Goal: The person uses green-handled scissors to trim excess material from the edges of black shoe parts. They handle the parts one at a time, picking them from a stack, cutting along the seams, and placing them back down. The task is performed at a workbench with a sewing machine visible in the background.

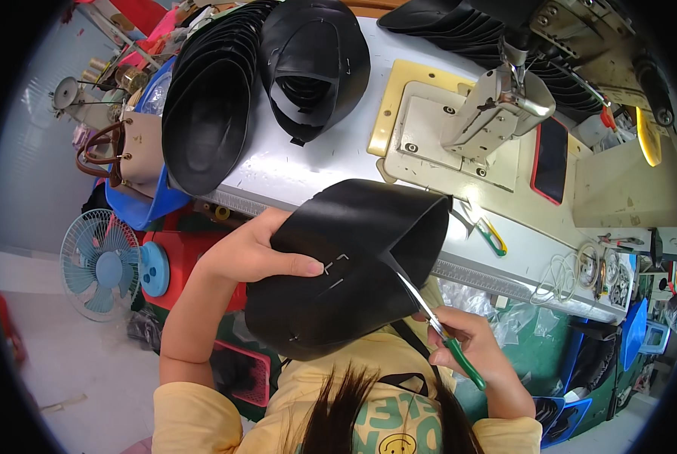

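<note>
Worktable [308, 170]: stacked black leather pieces [206, 98]

Black leather piece [346, 265]: curved, folded, white stitch marks, held above table edge; green-handled scissors [437, 329] touching its fold.

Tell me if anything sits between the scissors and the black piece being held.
Nothing visible does. The right hand holds the green-handled scissors with the blades already at the fold of the black leather piece, which the left hand grips at its edge, thumb on top.
</note>
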Motion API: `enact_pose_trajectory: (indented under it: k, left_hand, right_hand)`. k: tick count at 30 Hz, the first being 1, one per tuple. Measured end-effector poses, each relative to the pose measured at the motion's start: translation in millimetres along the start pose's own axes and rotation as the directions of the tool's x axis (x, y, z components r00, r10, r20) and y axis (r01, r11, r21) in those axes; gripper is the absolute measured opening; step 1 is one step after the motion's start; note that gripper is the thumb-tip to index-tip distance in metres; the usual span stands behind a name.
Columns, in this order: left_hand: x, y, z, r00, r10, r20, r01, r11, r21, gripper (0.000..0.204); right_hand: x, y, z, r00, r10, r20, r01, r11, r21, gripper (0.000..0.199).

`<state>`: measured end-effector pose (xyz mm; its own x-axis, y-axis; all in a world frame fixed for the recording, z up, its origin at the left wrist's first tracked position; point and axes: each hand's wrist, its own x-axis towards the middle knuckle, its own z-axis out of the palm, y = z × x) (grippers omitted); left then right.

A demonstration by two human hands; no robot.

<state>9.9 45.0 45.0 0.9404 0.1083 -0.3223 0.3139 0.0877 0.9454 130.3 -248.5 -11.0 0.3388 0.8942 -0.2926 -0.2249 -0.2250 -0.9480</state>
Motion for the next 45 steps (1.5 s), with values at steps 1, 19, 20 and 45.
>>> enact_pose_trajectory:
  k: [1,19,20,45]
  left_hand:
    - [0.0,0.0,1.1,0.999,-0.026,-0.025,0.026,1.000,-0.004,0.043]
    - [6.1,-7.6,3.2,0.986,-0.127,-0.112,0.119,0.990,-0.074,0.047]
    - [6.7,-6.9,3.7,0.980,-0.152,-0.125,0.141,0.986,-0.094,0.052]
    - [6.9,5.7,-2.1,0.987,-0.158,0.039,0.154,0.985,0.078,0.052]
  right_hand:
    - [0.3,-1.0,-0.2,1.000,0.024,0.020,-0.025,0.999,0.025,0.055]
    - [0.2,1.7,2.8,0.997,0.069,0.032,-0.073,0.989,0.132,0.055]
    - [0.3,5.4,3.5,0.998,0.056,0.022,-0.059,0.989,0.135,0.055]
    - [-2.5,3.3,0.7,0.997,0.050,-0.052,-0.055,0.994,-0.091,0.045]
